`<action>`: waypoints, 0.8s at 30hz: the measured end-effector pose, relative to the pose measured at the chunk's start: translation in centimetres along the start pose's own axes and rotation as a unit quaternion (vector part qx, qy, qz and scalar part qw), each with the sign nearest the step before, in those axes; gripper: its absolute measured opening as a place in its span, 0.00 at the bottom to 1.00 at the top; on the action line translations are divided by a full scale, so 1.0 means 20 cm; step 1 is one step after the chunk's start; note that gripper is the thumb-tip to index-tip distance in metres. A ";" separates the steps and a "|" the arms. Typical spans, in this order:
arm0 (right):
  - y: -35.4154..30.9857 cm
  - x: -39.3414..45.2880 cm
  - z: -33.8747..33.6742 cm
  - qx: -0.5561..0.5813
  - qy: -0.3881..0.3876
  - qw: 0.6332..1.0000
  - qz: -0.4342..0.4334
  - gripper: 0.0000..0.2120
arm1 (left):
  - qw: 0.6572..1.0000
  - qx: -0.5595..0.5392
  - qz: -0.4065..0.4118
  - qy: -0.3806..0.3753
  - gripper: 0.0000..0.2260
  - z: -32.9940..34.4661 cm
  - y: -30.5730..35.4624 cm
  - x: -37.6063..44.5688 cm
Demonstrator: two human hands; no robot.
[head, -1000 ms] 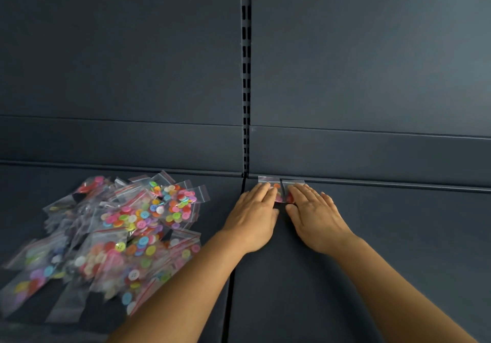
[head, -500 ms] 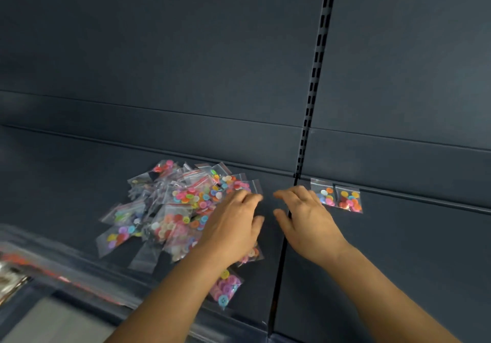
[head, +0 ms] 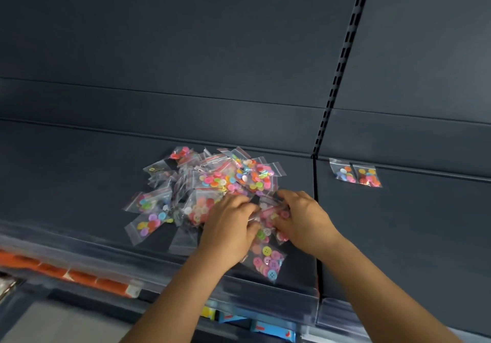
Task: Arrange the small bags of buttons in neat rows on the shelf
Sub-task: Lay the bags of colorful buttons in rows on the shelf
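A loose pile of small clear bags of coloured buttons (head: 212,183) lies on the dark shelf (head: 79,170), left of the shelf's seam. Two bags (head: 354,173) lie side by side against the back edge on the right shelf section. My left hand (head: 229,225) and my right hand (head: 300,217) rest on the near right side of the pile, fingers curled onto bags there. Their fingertips meet over a bag with pink buttons (head: 271,213). One more bag (head: 267,261) lies just below my hands near the front edge.
A slotted upright (head: 337,77) runs up the dark back panel. The shelf's front rail (head: 265,297) carries a clear price strip with orange labels (head: 66,271) at the left. Blue packages (head: 252,324) show on the level below.
Both hands left the two bags placed at the back edge and moved left onto the pile. My view has swung left and down, so the pile is now central.
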State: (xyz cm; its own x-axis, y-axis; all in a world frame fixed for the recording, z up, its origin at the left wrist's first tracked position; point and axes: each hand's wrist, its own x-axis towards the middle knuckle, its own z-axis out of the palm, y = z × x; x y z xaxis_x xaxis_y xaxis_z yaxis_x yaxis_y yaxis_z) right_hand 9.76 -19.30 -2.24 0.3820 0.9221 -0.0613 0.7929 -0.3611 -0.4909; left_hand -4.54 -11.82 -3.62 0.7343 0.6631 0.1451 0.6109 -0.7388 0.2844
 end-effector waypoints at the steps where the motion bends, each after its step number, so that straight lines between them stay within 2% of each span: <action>1: -0.01 0.00 0.01 0.012 0.007 1.000 0.019 0.25 | 1.000 -0.003 -0.003 0.002 0.18 0.00 0.00 0.01; 8: -0.01 -0.03 0.03 0.095 0.071 0.987 0.109 0.21 | 0.998 0.062 -0.016 -0.015 0.22 0.01 0.03 0.09; 11: 0.00 -0.05 0.03 0.098 0.085 0.982 0.136 0.23 | 0.997 0.064 -0.029 -0.021 0.20 0.02 0.05 0.13; 14: 0.01 -0.06 0.04 0.098 0.091 0.980 0.147 0.25 | 0.999 0.021 -0.040 -0.003 0.12 0.04 0.08 0.15; 17: 0.02 -0.07 0.04 0.137 0.112 0.973 0.149 0.21 | 0.999 -0.023 -0.045 0.003 0.03 0.03 0.10 0.16; 21: 0.04 -0.08 0.01 0.249 0.170 0.937 0.177 0.14 | 0.994 -0.099 -0.022 0.030 0.03 0.01 0.12 0.15; 24: 0.05 -0.10 -0.03 0.326 0.210 0.902 0.192 0.12 | 0.966 -0.252 -0.049 0.014 0.01 0.00 0.16 0.17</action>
State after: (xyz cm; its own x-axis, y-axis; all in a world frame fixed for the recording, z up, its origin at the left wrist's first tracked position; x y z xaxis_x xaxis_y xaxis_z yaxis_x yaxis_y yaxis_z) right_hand 10.09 -21.69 -2.05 0.8236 0.5630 -0.0690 0.1682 -0.3585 -0.9182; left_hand -0.04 -11.87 -2.15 0.6674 0.7352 0.1187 0.4500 -0.5251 0.7223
